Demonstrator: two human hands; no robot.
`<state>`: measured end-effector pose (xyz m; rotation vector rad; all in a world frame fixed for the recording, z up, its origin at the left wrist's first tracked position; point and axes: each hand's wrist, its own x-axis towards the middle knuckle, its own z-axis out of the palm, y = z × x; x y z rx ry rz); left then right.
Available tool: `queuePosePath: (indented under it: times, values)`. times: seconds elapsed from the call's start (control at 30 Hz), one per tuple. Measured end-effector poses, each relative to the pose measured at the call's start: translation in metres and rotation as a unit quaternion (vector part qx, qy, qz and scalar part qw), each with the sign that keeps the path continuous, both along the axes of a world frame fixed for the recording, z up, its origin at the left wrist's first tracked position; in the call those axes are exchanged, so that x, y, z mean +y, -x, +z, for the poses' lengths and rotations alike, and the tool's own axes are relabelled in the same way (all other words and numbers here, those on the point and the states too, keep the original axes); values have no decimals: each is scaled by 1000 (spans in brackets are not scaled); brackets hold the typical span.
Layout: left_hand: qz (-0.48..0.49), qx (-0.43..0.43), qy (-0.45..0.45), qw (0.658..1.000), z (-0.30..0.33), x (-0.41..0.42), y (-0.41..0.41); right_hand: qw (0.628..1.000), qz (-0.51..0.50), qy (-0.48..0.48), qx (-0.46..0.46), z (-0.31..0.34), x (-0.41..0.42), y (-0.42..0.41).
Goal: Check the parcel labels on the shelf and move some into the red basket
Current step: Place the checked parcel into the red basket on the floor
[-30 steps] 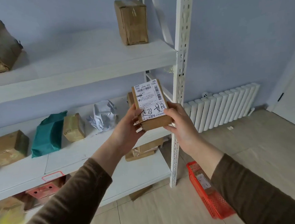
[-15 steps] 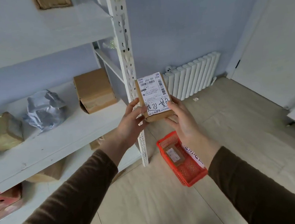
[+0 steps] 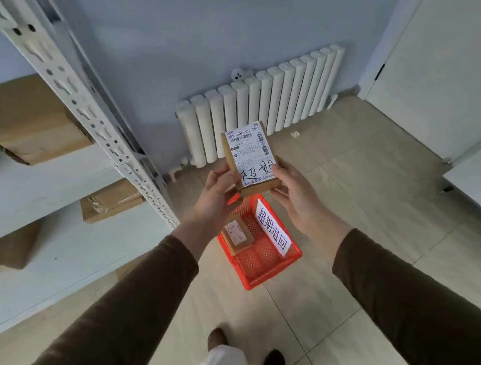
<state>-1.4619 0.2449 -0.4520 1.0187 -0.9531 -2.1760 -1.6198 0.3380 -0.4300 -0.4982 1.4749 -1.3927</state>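
Fingers of both hands hold the small brown cardboard parcel with the white printed label (image 3: 250,159) at its lower end. The left hand (image 3: 215,194) pinches the lower left edge, and the right hand (image 3: 295,195) takes the lower right corner, with the thumb on the label face. So each grip is closed on the parcel, none is free.

The parcel stands nearly upright, and its long axis goes up and a little away from the person. The label with handwritten marks faces the camera. The parcel is in the air, away from the shelf, and apart from everything except the hands.

The relation that matters is this: the red plastic mesh basket (image 3: 273,272) stands on the floor, below the parcel and a little nearer to the person. The right hand seems slightly closer to the side with the white paper sign (image 3: 272,227), which leans inside along the right wall of the basket. I judge the coming move is mostly a lowering.

Inside the basket one flat brown labelled box (image 3: 238,236) lies already at the left side; the near part of the bottom is free.

To the left stands the white metal shelf unit (image 3: 87,108) with more brown cartons on its boards.
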Motion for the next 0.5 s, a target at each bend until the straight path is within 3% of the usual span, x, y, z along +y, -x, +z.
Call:
queuePosePath:
  times: [0.23,0.5]
  values:
    - [-4,-34,-57,998,-61,-21,50,999,-12,-47,-25,-67,-36,51]
    - [114,-59,-149,981,-144,-28,116,984,-7,-128,-121,-172,-62,88]
